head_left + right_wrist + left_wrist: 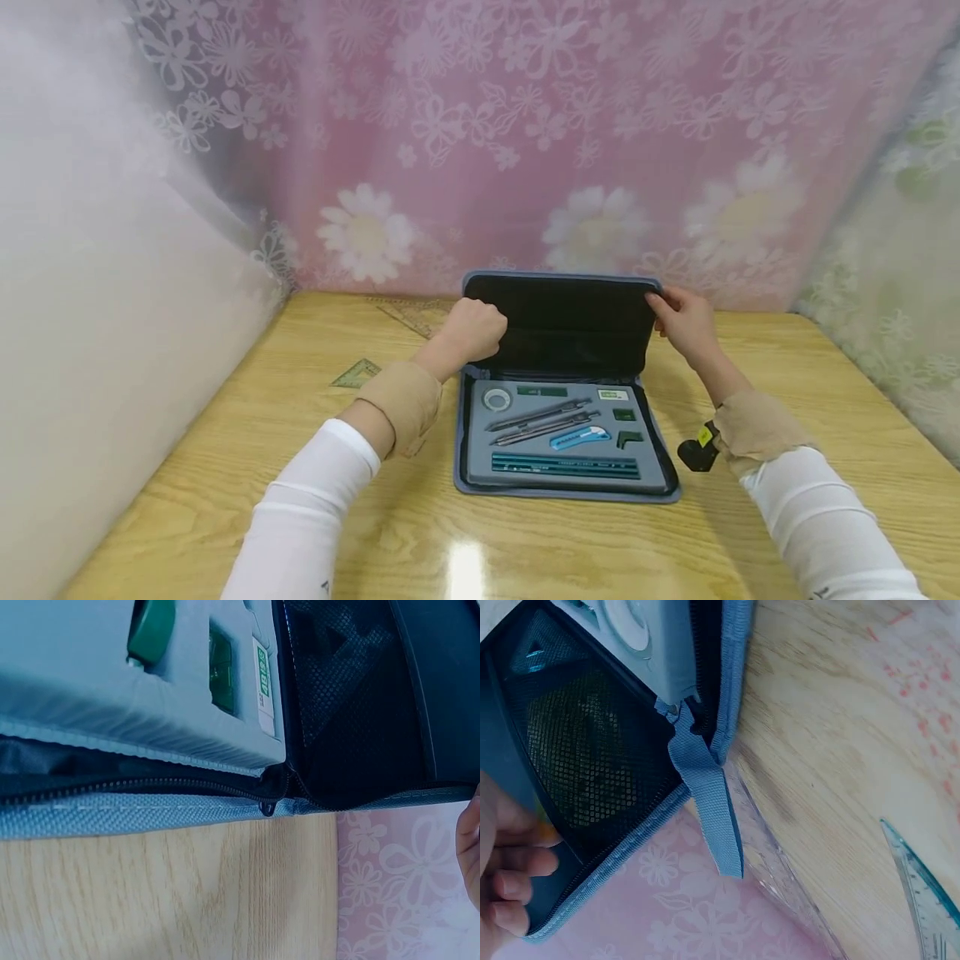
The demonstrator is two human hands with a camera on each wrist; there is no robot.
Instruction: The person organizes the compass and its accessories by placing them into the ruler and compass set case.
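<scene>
A blue zip case lies open on the table, its dark-lined lid standing upright at the back. My right hand pinches the lid's upper right corner between thumb and fingers. At the lid's left side is my left hand, fingers curled. In the left wrist view those fingers are at the edge of the lid's mesh pocket, beside a small yellow-orange spot; whether they grip anything is hidden. Something yellowish shows through the mesh. A grey insert holds pencils, a blue cutter and a tape roll.
Left of the case lie a small green-tinted set square and a larger clear set square farther back. A fabric strap hangs from the case's zip corner. Behind the table hangs a pink flowered curtain.
</scene>
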